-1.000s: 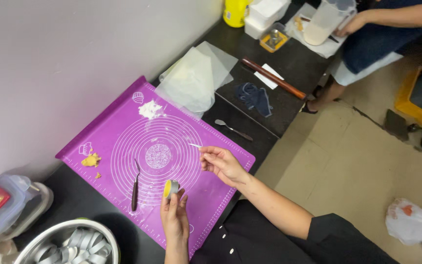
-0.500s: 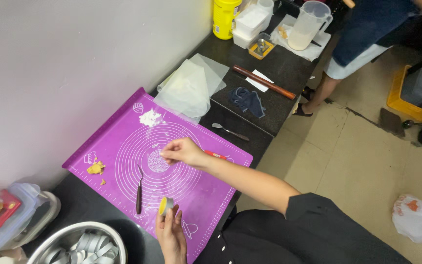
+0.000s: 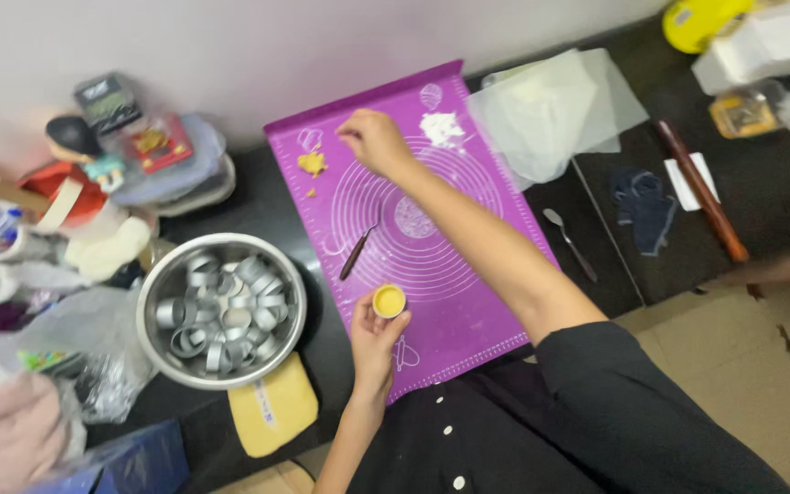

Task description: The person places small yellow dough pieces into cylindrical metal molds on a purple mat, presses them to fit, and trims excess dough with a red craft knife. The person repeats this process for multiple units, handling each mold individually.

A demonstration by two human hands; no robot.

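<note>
The left hand [image 3: 375, 340] holds a small round yellow piece of dough [image 3: 389, 300] at its fingertips, pinched between thumb and fingers, just over the near part of the purple mat [image 3: 468, 302]. The right hand [image 3: 374, 142] reaches across to the far side of the mat, fingers bunched together and pointing down, close to a yellow dough scrap [image 3: 312, 163] that lies near the mat's far left corner; whether it grips anything there cannot be told. A white lump [image 3: 442, 128] sits on the mat just to the right of that hand.

A thin dark tool [image 3: 357, 252] lies slanted on the mat between the two hands. Left of the mat, on the dark tabletop [image 3: 258, 206], stands a metal bowl [image 3: 221, 309] full of metal ring cutters, with a flat yellow block [image 3: 276, 405] near it at the table's edge. Right of the mat lie sheets of clear plastic [image 3: 550, 105], a spoon [image 3: 569, 242], a dark cloth [image 3: 642, 206] and a wooden rolling pin [image 3: 701, 190].
</note>
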